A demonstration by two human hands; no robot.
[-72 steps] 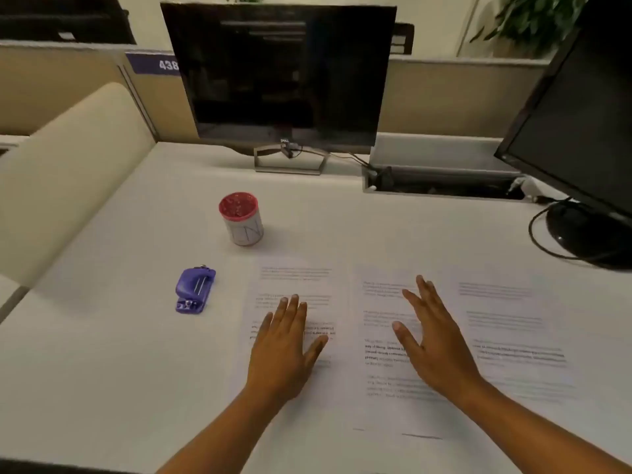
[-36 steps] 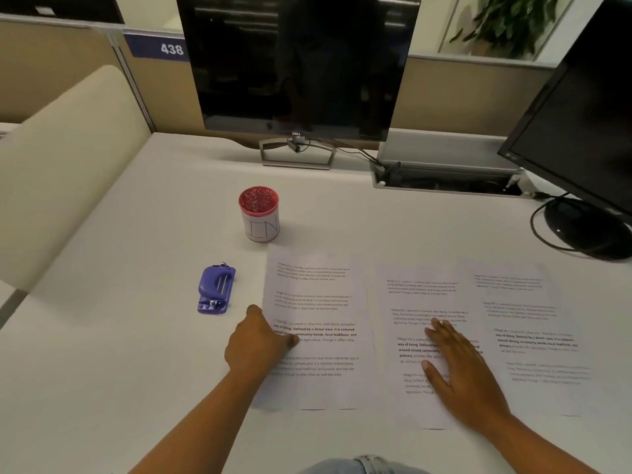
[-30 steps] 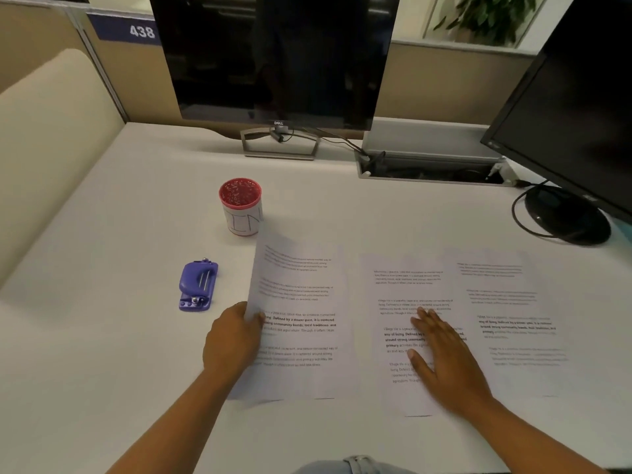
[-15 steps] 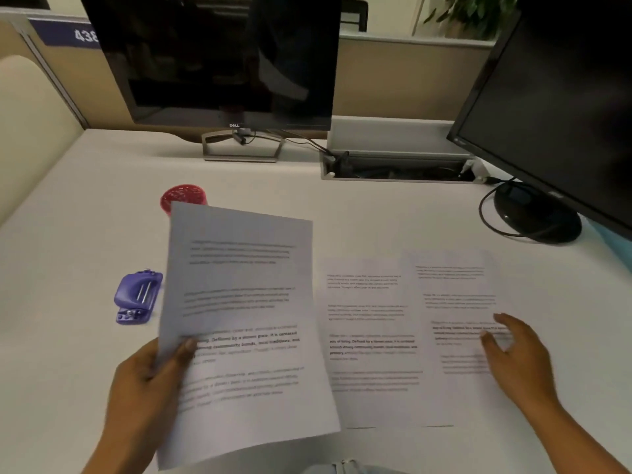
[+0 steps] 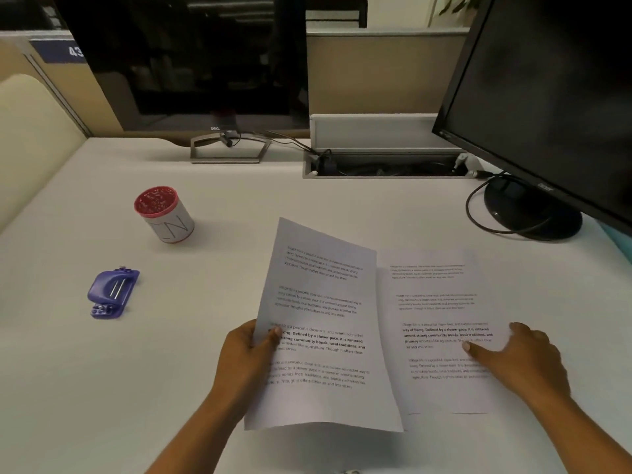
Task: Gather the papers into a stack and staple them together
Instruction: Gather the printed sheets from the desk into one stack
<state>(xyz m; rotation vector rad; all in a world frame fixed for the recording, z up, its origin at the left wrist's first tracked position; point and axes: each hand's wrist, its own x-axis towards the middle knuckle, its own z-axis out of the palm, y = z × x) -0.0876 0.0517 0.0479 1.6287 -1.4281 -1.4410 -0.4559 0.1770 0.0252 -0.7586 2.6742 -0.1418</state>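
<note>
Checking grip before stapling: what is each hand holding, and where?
The left hand pinches the lifted sheet at its left edge. The right hand holds nothing, fingertips resting on the flat sheet.

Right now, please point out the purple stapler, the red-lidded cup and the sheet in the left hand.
purple stapler [image 5: 113, 291]: head view, top cover.
red-lidded cup [image 5: 155, 200]: head view, lid.
lifted sheet [image 5: 321, 323]: head view, printed middle.

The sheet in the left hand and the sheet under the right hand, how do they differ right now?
The sheet in the left hand is lifted and tilted, casting a shadow; the sheet under the right hand lies flat on the desk. The left hand pinches its sheet's edge; the right hand rests fingers on top. The lifted sheet overlaps the flat one's left side. Both are white pages with similar printed paragraphs.
</note>
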